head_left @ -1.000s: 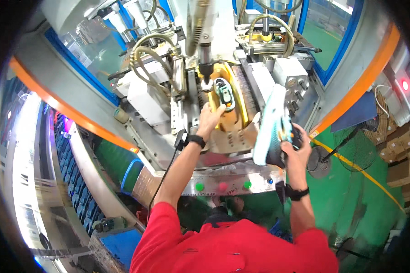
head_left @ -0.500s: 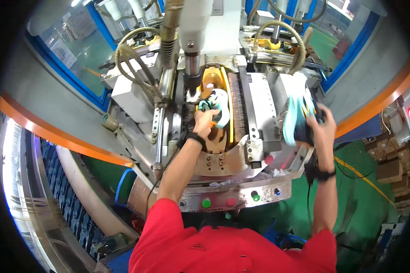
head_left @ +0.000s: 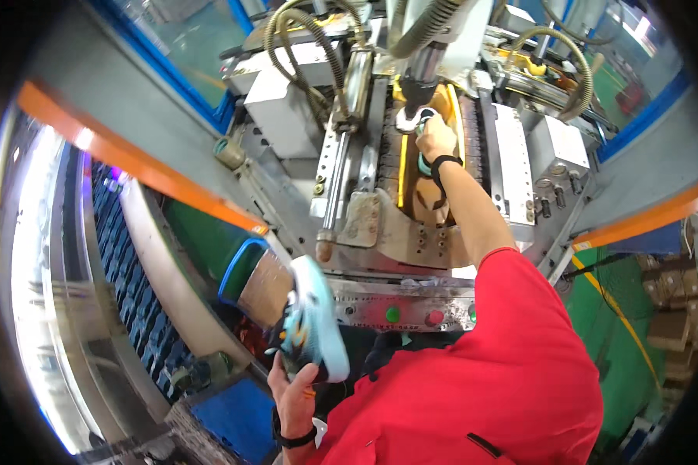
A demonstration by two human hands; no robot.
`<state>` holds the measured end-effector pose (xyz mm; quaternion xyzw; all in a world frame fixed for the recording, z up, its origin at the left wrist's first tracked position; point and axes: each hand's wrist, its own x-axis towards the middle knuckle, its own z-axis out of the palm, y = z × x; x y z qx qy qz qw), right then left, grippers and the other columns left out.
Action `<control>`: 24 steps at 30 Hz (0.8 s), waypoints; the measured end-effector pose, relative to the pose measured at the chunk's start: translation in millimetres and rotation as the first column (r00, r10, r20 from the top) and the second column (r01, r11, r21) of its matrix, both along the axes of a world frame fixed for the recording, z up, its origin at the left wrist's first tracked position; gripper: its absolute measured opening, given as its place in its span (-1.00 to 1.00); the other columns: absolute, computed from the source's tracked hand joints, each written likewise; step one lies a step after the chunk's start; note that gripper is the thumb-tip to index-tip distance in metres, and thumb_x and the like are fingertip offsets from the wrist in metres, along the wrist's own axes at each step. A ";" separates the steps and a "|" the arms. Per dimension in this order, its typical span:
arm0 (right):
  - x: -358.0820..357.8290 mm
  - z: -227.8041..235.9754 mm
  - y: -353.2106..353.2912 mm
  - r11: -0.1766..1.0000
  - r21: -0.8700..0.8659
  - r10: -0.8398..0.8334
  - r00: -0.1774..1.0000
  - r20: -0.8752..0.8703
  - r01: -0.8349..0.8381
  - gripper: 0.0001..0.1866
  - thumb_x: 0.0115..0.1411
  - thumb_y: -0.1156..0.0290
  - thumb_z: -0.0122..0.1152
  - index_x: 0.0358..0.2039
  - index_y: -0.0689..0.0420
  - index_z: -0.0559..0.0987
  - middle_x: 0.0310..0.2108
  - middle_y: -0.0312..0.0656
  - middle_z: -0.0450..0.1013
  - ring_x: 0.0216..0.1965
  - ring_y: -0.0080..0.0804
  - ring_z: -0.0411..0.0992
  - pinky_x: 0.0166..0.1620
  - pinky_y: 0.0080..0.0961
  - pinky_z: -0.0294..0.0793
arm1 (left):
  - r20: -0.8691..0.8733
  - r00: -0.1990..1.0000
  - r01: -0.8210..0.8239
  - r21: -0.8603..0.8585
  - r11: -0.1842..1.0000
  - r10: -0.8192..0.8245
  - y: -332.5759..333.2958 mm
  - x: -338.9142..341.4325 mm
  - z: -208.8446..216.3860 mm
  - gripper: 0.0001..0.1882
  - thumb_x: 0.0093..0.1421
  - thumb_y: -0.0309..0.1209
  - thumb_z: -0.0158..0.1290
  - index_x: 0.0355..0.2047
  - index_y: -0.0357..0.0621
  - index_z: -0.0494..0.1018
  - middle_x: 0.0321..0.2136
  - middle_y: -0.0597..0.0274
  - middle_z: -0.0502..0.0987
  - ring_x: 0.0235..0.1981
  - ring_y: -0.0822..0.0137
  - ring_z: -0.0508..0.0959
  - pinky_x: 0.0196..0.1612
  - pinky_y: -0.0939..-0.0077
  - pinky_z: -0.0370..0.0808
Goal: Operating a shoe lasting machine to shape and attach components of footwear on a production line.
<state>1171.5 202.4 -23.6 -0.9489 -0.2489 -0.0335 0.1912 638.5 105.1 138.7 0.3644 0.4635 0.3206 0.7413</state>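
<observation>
Fingers [head_left: 278, 369] of the left hand [head_left: 293, 399] were curled tight round the low end of a light blue and black shoe [head_left: 318, 318]. That shoe was up on its end in the air, near the left end of the metal button panel [head_left: 372, 308]. The right hand [head_left: 438, 139] was inside the machine, with its fingers bent down on a second shoe [head_left: 424, 164]. Only a bit of blue-green showed, because the hand hid the rest. I could not tell if those fingers were gripping it or just resting on it. The second shoe was in a long bed with yellow sides [head_left: 402, 177], close to the tip of a dark metal rod [head_left: 420, 89].

My guess was that the work was only part done. One shoe was out of the machine and in a hand, but not yet set down. The other was in the bed, and that spot looked unfinished, since a hand was on it. Whether it sat straight there, I could not see.
</observation>
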 end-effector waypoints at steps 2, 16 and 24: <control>5.8 -5.9 -0.1 0.998 0.037 -0.054 0.997 -0.052 0.056 -0.47 0.08 0.18 0.20 -0.11 0.32 0.30 -0.33 0.14 0.56 -0.28 0.06 0.57 -0.18 -0.13 0.54 | -0.019 0.988 -0.155 0.045 0.987 0.156 -18.8 -29.6 -9.1 -0.47 0.07 -0.59 0.11 0.10 -0.33 0.31 -0.12 0.18 0.50 -0.19 0.36 0.56 -0.11 0.49 0.52; -335.3 -125.1 -150.1 0.369 0.257 0.929 0.366 -0.064 -0.893 -0.88 0.15 0.41 0.08 -0.36 0.16 0.53 -0.33 -0.07 0.43 -0.23 -0.01 0.42 -0.19 -0.12 0.44 | 0.044 0.813 -0.549 -0.276 0.789 0.581 -162.1 -68.6 -68.2 -0.64 0.16 -0.54 0.15 -0.03 -0.35 0.42 -0.18 0.17 0.54 -0.23 0.33 0.59 -0.14 0.40 0.56; -327.9 -161.3 -140.3 0.273 0.324 0.959 0.284 -0.015 -0.906 -0.89 0.11 0.53 0.10 -0.31 0.18 0.52 -0.29 -0.03 0.43 -0.22 0.00 0.42 -0.16 -0.16 0.41 | -0.105 0.554 -0.810 -0.297 0.505 0.826 -260.3 -121.7 -93.6 -0.63 0.07 -0.49 0.24 -0.11 -0.33 0.48 -0.31 0.14 0.56 -0.43 0.28 0.58 -0.35 0.34 0.58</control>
